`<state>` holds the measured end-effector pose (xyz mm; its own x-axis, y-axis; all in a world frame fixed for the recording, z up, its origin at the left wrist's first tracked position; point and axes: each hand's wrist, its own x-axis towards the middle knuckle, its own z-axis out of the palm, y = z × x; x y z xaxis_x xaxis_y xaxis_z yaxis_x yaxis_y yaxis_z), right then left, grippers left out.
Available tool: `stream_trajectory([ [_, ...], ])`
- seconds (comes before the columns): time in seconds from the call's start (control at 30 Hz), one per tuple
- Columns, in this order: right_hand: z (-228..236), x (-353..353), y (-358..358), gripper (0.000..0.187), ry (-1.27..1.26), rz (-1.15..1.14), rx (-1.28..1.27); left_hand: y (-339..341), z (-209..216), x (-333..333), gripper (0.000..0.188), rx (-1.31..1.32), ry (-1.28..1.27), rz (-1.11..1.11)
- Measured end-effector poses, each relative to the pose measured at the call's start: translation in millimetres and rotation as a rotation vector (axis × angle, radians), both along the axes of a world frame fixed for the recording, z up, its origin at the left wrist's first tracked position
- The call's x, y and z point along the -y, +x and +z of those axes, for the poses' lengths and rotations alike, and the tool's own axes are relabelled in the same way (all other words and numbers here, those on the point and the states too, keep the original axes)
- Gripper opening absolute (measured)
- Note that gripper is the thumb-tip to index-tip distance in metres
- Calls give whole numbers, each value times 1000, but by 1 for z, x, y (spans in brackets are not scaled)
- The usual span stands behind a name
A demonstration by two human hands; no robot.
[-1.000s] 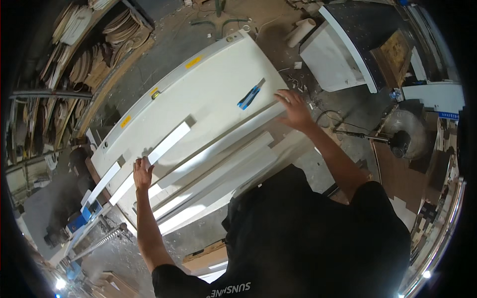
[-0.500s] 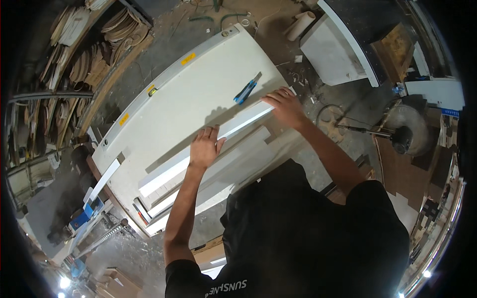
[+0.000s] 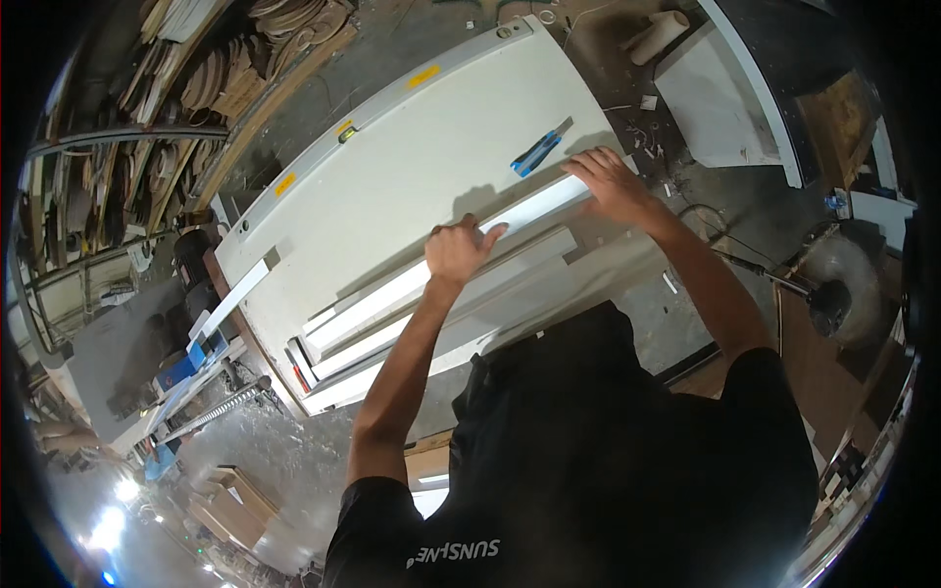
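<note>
A long white bar (image 3: pixel 537 209) lies slantwise along the near side of a white tabletop (image 3: pixel 412 176). My left hand (image 3: pixel 458 253) is closed over its middle, fingers curled past the far edge and thumb lying along the bar. Near the bar's right end, my right hand (image 3: pixel 610 186) grips it too, with fingers bent over the far side. Just beyond my right hand is a blue utility knife (image 3: pixel 537 155), its blade pointing away. A paler grey strip (image 3: pixel 520 263) runs alongside, closer to me, and partly passes behind my left forearm.
A long spirit level (image 3: pixel 382 104) with yellow labels lines the table's far edge. At the table's left end a narrow white strip (image 3: pixel 235 296) sticks out. Curved wooden pieces (image 3: pixel 221 83) fill a rack at the upper left; a grey-white panel (image 3: pixel 720 103) stands at the right.
My view has shifted, so the table appears farther right and higher. The shadow gap beside the bar has narrowed. Both hands stay on the bar at nearly the same spots.
</note>
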<state>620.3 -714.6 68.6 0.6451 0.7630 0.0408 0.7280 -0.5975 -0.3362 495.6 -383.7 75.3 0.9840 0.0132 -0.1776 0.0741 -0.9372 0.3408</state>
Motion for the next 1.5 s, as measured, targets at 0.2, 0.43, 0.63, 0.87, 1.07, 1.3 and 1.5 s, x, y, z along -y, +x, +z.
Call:
stream_trajectory([
  [0.2, -25, 20, 9, 65, -104, 12, -151, -37, -24, -26, 76, -21, -12, -163],
  [0.43, -13, 5, 9, 50, -121, -8, -124, -72, -56, -98, 69, -183, 151, -128],
  [0.63, -45, 32, 6, 56, -142, -12, -112, -59, -42, -99, 69, -220, 77, -144],
  [0.87, -22, 54, -2, 90, 136, -500, 55, -139, -56, -244, 86, 231, 70, 507],
  [1.07, -109, 6, -21, 95, 632, -858, -747, -312, -29, -513, 102, -189, -188, 579],
  [1.3, -115, 3, -41, 112, 463, -892, -579, -247, -87, -416, 107, -190, -380, 993],
  [1.5, -135, 37, -46, 95, 612, -969, -514, -192, -96, -329, 73, -159, -564, 875],
])
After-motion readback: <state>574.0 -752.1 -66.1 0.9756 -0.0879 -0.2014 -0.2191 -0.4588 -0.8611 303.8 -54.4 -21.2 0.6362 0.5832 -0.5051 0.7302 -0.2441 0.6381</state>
